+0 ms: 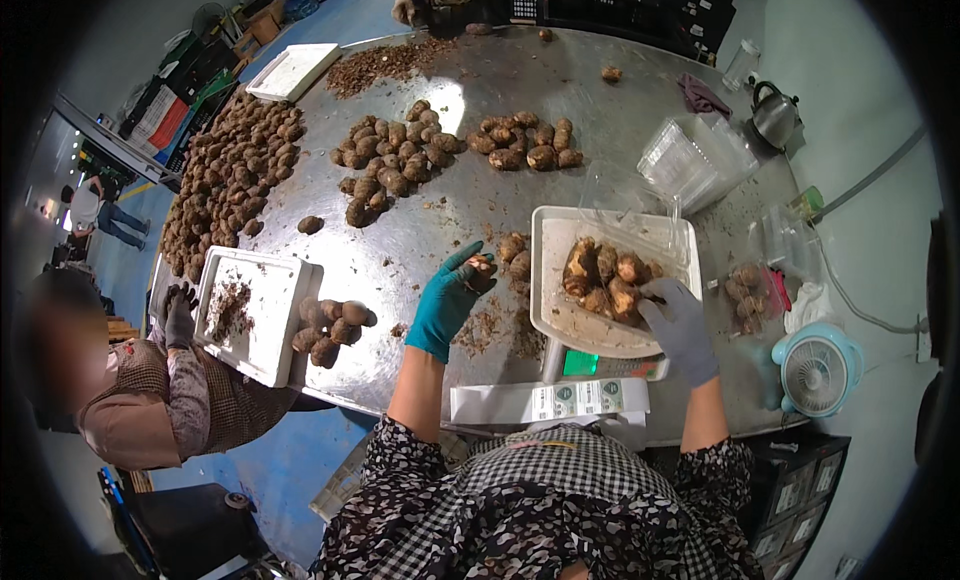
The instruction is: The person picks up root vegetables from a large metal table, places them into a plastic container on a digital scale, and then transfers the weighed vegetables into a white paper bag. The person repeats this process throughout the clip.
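Note:
My left hand, in a teal glove, holds a taro corm above the metal table, just left of the weighing tray. My right hand, in a grey glove, reaches over the right side of the white tray. Its fingertips meet the pile of brown taro corms there; whether they grip one is hidden. Under the tray stands a digital scale with a lit green display. A few more taro corms lie between my left hand and the tray.
Taro heaps cover parts of the steel table. Clear plastic boxes, a kettle, a small fan and printed labels lie around. A co-worker's gloved hands are beside a white tray.

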`<state>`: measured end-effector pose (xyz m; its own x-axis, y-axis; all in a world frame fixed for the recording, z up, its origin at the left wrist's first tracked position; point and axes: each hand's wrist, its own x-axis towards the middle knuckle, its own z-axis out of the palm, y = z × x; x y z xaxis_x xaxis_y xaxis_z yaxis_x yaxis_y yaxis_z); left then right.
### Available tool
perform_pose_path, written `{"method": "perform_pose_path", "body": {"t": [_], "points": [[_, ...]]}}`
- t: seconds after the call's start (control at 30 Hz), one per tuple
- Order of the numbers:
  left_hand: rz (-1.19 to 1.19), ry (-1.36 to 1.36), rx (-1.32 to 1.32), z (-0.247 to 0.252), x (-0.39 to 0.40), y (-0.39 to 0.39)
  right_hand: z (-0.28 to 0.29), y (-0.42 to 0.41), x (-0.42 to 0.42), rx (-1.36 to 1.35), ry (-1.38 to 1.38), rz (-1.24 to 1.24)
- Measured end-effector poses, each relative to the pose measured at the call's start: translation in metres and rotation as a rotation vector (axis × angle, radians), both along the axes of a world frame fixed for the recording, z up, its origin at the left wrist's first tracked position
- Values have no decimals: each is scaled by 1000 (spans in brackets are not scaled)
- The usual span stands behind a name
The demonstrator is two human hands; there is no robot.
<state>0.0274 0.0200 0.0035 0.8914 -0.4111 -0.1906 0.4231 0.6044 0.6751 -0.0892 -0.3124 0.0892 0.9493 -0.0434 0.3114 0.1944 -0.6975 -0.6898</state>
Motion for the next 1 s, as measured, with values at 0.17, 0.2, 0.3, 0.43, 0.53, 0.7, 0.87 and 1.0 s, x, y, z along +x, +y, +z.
{"method": "perform_pose_path", "body": {"t": [0.17, 0.2, 0.3, 0.43, 0.53, 0.7, 0.87, 1.0], "points": [[-36, -87, -4, 15, 15, -26, -11, -15, -4, 82, 4, -341], [-23, -79, 42, 19, 15, -29, -8, -17, -6, 110, 147, -390], [-32, -183, 98, 19, 18, -37, -19, -14, -9, 162, 308, -441], [-56, -207, 153, 14, 17, -37, -24, -6, -8, 63, 250, -385], [-16, -104, 238, 7, 21, -30, -34, -7, -5, -24, 180, -379], [37, -26, 250, -12, 21, -21, -21, -8, -8, -1, 235, -325], [8, -5, 305, -12, 9, -17, -6, -13, -7, -121, 90, -394], [-39, 103, 374, -12, 6, -12, 28, -9, -13, -95, 70, -340]]}}
